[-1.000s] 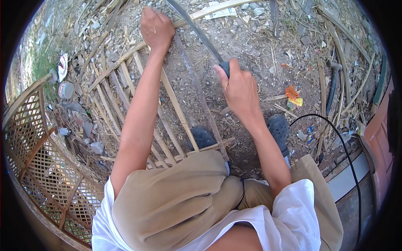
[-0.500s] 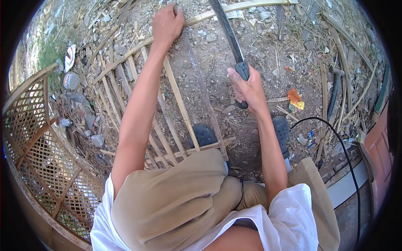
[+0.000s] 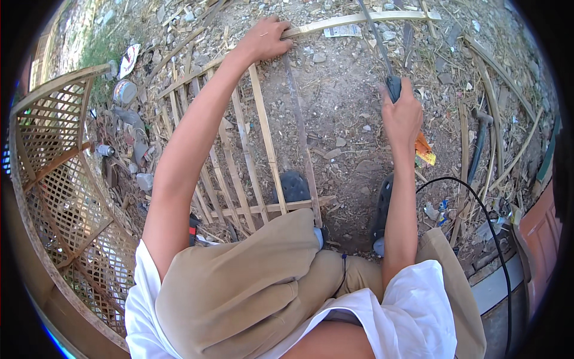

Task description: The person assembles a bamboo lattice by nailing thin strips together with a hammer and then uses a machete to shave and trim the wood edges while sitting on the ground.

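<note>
My left hand [image 3: 265,39] is closed round the far rail of a slatted wooden frame [image 3: 317,26], beside the end of a greyish slat. The frame lies on the ground, its pale slats [image 3: 263,122] running back toward my feet to a near crosspiece [image 3: 257,210]. In my right hand [image 3: 402,116] is a machete [image 3: 376,37], gripped by its dark handle. The narrow dark blade points away from me and crosses in view over the rail's right part; whether it touches the wood I cannot tell. My left forearm hides some of the slats.
A wooden lattice panel [image 3: 66,179] stands at the left. At the right lie a hammer-like tool [image 3: 480,140], loose sticks [image 3: 495,96] and a black cable [image 3: 493,215]. An orange wrapper [image 3: 423,148] and a round tin [image 3: 124,93] rest on the littered soil.
My right hand has moved right and farther off with the machete, whose blade now shows narrower. My left hand has shifted slightly right in view, still at the rail.
</note>
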{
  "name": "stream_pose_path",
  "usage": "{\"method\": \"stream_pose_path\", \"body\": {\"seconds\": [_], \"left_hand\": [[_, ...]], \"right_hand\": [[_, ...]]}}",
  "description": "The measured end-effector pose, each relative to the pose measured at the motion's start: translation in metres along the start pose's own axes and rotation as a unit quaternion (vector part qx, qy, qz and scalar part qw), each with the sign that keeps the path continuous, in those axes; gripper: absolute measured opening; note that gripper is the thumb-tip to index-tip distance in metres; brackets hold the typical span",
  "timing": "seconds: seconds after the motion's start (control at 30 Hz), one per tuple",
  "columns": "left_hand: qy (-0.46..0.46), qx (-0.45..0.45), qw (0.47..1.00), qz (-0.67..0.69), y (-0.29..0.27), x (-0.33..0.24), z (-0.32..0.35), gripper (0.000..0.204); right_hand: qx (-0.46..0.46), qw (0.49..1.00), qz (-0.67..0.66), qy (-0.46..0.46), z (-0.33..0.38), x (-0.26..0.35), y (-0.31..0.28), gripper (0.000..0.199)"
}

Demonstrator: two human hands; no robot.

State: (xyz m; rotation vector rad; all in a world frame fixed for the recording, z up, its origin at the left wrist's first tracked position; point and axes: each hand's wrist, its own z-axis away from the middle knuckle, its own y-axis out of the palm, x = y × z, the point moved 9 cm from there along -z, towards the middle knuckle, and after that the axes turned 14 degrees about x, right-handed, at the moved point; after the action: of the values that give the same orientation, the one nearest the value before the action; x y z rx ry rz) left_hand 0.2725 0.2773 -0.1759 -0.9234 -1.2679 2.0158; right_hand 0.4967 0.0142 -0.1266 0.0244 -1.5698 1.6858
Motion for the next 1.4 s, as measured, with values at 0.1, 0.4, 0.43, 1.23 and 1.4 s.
{"method": "stream_pose_path", "body": {"seconds": [0.1, 0.4, 0.43, 1.23, 1.4], "left_hand": [[-0.009, 0.019, 0.997, 0.07, -0.012, 0.007, -0.005, 0.049], [-0.056, 0.16, 0.949, 0.265, -0.011, 0.013, 0.009, 0.05], [-0.052, 0.172, 0.942, 0.285, -0.01, 0.016, 0.012, 0.049], [-0.187, -0.121, 0.97, 0.095, -0.009, 0.006, 0.047, 0.043], [-0.205, -0.14, 0.965, 0.087, -0.014, 0.001, 0.054, 0.045]], "right_hand": [[-0.048, 0.999, 0.012, -0.003, 0.003, -0.015, -0.021, 0.03], [0.114, 0.842, -0.522, -0.076, -0.001, -0.04, -0.011, 0.036], [0.132, 0.835, -0.528, -0.08, 0.005, -0.019, -0.007, 0.036], [0.083, 0.95, -0.286, -0.092, 0.025, 0.104, 0.069, 0.034], [0.134, 0.953, -0.262, -0.072, 0.014, 0.099, 0.085, 0.035]]}}
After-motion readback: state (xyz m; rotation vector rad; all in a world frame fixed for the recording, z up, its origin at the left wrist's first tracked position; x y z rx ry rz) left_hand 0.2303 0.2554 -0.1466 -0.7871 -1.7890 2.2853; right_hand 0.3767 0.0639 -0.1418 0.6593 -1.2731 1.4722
